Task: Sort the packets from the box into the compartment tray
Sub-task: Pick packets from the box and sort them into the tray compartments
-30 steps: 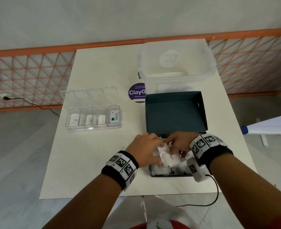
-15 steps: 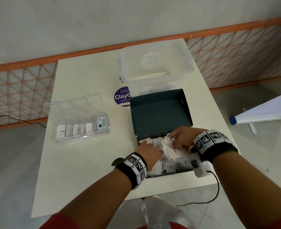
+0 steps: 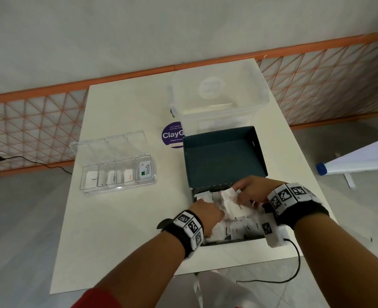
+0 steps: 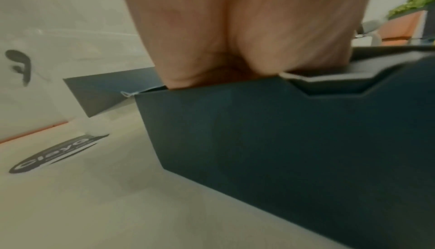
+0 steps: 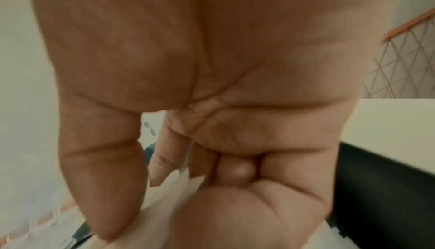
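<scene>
**Rummaging in the box for the next packet**

Picking step in hand, judged from the scene. Right hand [image 3: 251, 192] down in the dark teal cardboard box [image 3: 224, 241], at about five o'clock on the white table [image 3: 121, 218], fingers curled and pinching a cluster of small white paper packets [image 3: 232, 204] with red print. Left hand [image 3: 208, 213] dipped over the box's left wall, fingertips buried among the packets; from the left wrist view only the palm seen plunging behind the wall, so grip impossible to tell. Box lid [image 3: 222, 156] flipped back towards twelve o'clock.

Clear plastic four-compartment tray [image 3: 116, 190], lid open, well apart at nine o'clock of the box; one packet lying in each compartment already, many left in the box.

Next move, probably: singling out one packet, reading its type, then carrying it across to the matching compartment. Thin, slippery paper; easy to lift several at once.

Legible writing: "Stevia" on the green-marked packet [image 3: 145, 171] in the rightmost compartment; "ClayG…" on the round purple sticker [image 3: 172, 135] at eleven o'clock of the box, partly covered. Red print on the other packets too small to read.
</scene>
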The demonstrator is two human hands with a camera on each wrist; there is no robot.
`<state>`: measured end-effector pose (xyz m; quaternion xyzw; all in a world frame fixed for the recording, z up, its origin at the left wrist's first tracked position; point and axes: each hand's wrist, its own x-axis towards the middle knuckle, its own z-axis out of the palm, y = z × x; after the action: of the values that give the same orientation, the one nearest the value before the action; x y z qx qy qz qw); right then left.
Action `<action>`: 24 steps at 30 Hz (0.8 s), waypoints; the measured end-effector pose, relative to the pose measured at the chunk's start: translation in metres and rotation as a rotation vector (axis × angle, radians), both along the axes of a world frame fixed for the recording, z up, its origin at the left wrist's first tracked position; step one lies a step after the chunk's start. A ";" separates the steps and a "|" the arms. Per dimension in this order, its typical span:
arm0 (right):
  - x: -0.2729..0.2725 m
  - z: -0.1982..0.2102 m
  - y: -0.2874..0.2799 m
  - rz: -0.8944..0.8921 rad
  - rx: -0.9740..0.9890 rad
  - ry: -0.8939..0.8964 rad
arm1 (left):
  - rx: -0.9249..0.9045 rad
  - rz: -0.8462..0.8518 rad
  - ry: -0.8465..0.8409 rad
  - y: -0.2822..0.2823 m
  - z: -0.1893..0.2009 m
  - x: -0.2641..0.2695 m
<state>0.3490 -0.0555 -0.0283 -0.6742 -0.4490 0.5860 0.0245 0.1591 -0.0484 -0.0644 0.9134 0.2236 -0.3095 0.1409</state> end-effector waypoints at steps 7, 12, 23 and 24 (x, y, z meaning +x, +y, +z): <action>0.005 -0.001 0.004 -0.032 -0.020 0.039 | -0.132 0.242 -0.233 0.011 0.016 -0.008; -0.003 -0.001 0.012 -0.025 -0.041 0.041 | -0.260 0.415 -0.413 0.019 0.032 -0.023; -0.098 0.006 0.060 -0.102 0.003 0.257 | -0.398 1.017 -0.788 0.047 0.039 -0.134; -0.112 0.007 0.064 -0.139 -0.007 0.289 | -0.406 1.059 -0.826 0.049 0.039 -0.146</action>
<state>0.2370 0.0090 -0.0217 -0.6123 -0.3909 0.6754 0.1269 0.0130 0.0005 -0.0249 0.6801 0.5045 0.1374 0.5138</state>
